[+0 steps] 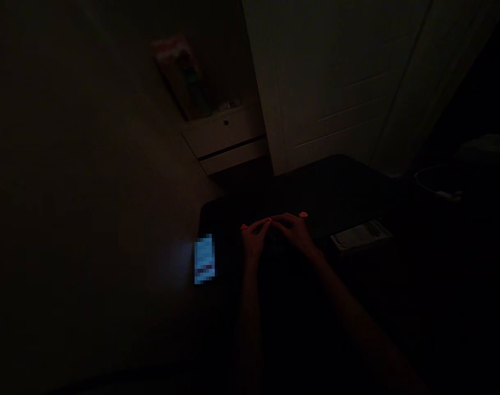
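In the dim head view my left hand [256, 233] and my right hand [291, 229] meet over a dark table. Their thumbs and forefingers come together in a pinch around a tiny spot that glows red [270, 219]. What this small thing is, the darkness hides. Just beyond my left fingers lies a small red lump [244, 226]. A paler reddish piece [303, 214] rests on the table beside my right knuckles.
A lit screen [204, 259], pixelated, stands at the left. The dark table [336, 175] reaches toward a pale door panel [315, 82]. Behind are white drawers [229, 131] with a colourful package [181, 66]. A printed box or book [360, 235] and a cable [437, 192] lie at the right.
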Tool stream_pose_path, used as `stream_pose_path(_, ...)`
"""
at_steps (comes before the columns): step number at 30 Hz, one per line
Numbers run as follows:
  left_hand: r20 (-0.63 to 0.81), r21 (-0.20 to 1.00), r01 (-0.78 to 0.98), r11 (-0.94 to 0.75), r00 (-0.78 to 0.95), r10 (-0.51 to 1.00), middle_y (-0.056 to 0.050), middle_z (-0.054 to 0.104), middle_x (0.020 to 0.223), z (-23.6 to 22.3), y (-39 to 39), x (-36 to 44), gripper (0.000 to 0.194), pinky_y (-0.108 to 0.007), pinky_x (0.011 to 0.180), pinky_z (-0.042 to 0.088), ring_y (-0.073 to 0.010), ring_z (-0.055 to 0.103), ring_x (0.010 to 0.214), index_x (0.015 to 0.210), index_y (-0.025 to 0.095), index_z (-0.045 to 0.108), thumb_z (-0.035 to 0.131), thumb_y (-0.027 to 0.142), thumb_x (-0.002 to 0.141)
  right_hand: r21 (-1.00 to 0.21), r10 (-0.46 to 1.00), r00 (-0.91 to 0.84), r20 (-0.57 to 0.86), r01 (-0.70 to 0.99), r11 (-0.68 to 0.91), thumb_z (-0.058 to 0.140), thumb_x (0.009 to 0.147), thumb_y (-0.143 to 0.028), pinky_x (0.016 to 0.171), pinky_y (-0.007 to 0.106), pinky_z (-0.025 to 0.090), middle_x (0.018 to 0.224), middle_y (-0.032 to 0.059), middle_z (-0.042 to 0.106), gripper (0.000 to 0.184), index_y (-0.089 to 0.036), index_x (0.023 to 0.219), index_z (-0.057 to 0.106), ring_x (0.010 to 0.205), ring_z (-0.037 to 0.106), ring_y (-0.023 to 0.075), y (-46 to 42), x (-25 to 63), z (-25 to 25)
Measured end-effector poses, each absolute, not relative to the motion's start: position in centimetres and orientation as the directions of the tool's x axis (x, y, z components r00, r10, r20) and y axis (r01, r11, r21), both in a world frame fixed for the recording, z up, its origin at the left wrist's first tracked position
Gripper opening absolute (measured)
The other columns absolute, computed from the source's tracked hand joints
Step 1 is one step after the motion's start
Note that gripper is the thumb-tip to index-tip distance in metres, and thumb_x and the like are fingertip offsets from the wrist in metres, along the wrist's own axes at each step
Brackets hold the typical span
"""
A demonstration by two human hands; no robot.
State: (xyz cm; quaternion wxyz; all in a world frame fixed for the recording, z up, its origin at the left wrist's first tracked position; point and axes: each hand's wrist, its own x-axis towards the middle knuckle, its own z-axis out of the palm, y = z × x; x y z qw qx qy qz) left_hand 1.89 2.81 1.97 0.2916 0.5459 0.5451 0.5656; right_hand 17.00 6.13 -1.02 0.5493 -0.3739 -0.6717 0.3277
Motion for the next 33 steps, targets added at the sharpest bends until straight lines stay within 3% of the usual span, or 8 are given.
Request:
stream_pose_path(12,0.301,0.940,0.232,-0.251,-0.214,0.929,-0.010,0.083,0.099,1.3,3.2,1.5,0.012,-0.046,0.106,0.052,-0.0262,0.077,0.098,0.089,0.019,0.083,0.080,0.029,0.084,-0.857,0.860,-0.146,0.489,0.102,0.505,0.071,0.095,-0.042,0.086,0.037,0.055,0.098,0.0077,0.078,0.022,-0.024,0.100,0.083,0.093,0.072,0.0233,6.1,17.5,-0.6)
stream_pose_path(22,0.298,0.950,0.157,-0.271,-0.193,0.935,-0.009,0.082,0.092,0.5,3.7,1.4,0.025,-0.041,0.090,0.060,-0.0235,0.077,0.085,0.091,0.018,0.081,0.081,0.041,0.081,-0.869,0.870,-0.131,0.476,0.081,0.488,0.074,0.093,-0.046,0.084,0.038,0.056,0.096,0.0082,0.078,0.024,-0.024,0.097,0.084,0.092,0.072,0.0240,6.3,17.4,-0.9)
stream_pose_path(33,0.321,0.940,0.180,-0.289,-0.179,0.930,-0.009,0.082,0.096,0.6,3.6,1.2,0.024,-0.046,0.100,0.056,-0.0252,0.077,0.093,0.089,0.020,0.081,0.081,0.043,0.082,-0.869,0.865,-0.151,0.478,0.065,0.491,0.073,0.094,-0.043,0.086,0.038,0.055,0.097,0.0079,0.078,0.022,-0.024,0.098,0.084,0.094,0.071,0.0239,6.1,17.6,-0.7)
